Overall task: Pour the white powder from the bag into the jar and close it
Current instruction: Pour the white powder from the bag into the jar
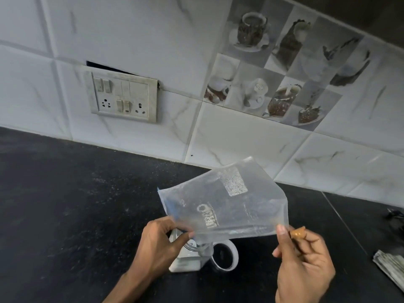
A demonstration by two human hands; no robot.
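A clear plastic bag [225,202] with faint print and a label is held upended over a square clear jar [188,261] that stands on the black counter. The bag looks nearly empty, and its lower corner points down into the jar's mouth. White powder fills the jar's lower part. My left hand [159,243] pinches the bag's lower left edge right above the jar. My right hand [303,265] pinches the bag's lower right corner between thumb and fingers. The jar's lid [225,255], a round ring with a dark middle, lies on the counter just right of the jar.
The black stone counter [76,215] runs left and forward, dusted with white specks. A tiled wall with a switch and socket plate [124,97] stands behind. A folded cloth or paper bundle [391,267] lies at the right edge, with a dark object [396,215] above it.
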